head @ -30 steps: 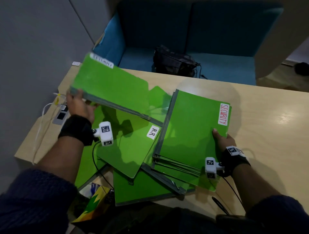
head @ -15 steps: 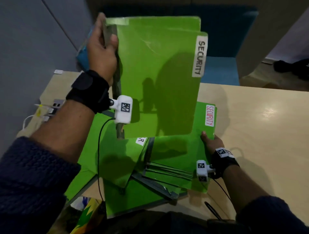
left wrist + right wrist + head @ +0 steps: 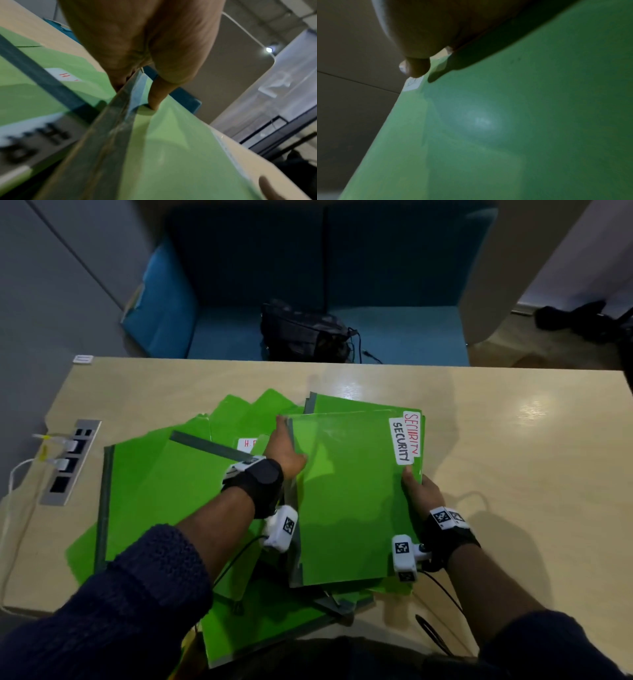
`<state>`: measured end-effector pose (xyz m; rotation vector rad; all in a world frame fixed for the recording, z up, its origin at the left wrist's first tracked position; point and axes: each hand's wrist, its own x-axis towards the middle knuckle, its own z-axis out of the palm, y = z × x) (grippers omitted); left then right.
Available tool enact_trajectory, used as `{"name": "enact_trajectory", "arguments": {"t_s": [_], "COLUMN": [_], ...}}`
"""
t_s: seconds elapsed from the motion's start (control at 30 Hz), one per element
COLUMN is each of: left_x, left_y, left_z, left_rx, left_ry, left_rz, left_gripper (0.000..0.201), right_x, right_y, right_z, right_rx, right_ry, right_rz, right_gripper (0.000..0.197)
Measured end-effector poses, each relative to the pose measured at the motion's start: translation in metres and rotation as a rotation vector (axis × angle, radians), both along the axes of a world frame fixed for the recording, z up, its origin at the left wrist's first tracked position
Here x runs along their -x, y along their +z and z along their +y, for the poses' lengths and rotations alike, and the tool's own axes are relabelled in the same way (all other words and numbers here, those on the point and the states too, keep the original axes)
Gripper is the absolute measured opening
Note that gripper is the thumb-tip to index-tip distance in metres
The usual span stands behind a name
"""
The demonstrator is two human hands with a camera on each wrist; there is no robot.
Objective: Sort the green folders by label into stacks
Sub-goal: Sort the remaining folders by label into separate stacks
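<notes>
Green SECURITY folder (image 3: 346, 501), frame centre, atop the SECURITY stack (image 3: 416, 419): left hand (image 3: 286, 451) pinching its spine edge, right hand (image 3: 423, 491) gripping its right edge.

Black bag (image 3: 305, 333) on blue sofa (image 3: 411, 333), power strip (image 3: 70, 462) w/ white cables on table (image 3: 513, 474).

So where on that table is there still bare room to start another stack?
The table is bare right of the SECURITY stack, and along the far edge beyond the folders. The left is crowded: the loose green folders spread almost to the socket strip.
</notes>
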<state>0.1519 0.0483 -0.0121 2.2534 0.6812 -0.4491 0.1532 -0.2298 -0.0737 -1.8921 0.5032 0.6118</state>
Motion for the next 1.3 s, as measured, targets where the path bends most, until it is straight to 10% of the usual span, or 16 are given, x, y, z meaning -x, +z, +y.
{"name": "enact_trajectory", "arguments": {"t_s": [0.17, 0.37, 0.7, 0.97, 1.2, 1.3], "left_x": [0.018, 0.016, 0.033, 0.066, 0.051, 0.056], "left_y": [-0.017, -0.012, -0.016, -0.017, -0.011, -0.007], "left_z": [-0.003, -0.019, 0.008, 0.077, 0.082, 0.085], "left_rx": [-0.104, 0.086, 0.127, -0.515, -0.638, -0.6], "left_ry": [0.116, -0.081, -0.128, -0.72, -0.783, -0.745], "left_rz": [-0.019, -0.042, -0.132, 0.189, 0.138, 0.169], "left_gripper": [0.079, 0.104, 0.056, 0.108, 0.063, 0.079], "right_x": [0.005, 0.002, 0.013, 0.008, 0.032, 0.033], "right_y": [-0.003, -0.007, -0.012, 0.006, -0.013, -0.017], "right_z": [0.003, -0.001, -0.017, -0.057, -0.092, -0.096], "right_rx": [-0.056, -0.059, -0.336, -0.311, -0.273, -0.246], "right_ry": [-0.057, -0.065, -0.205, -0.256, -0.328, -0.319], "right_rz": [-0.048, -0.034, 0.02, 0.032, 0.014, 0.005], "right_gripper": [0.039, 0.049, 0.037, 0.028, 0.052, 0.047]}}
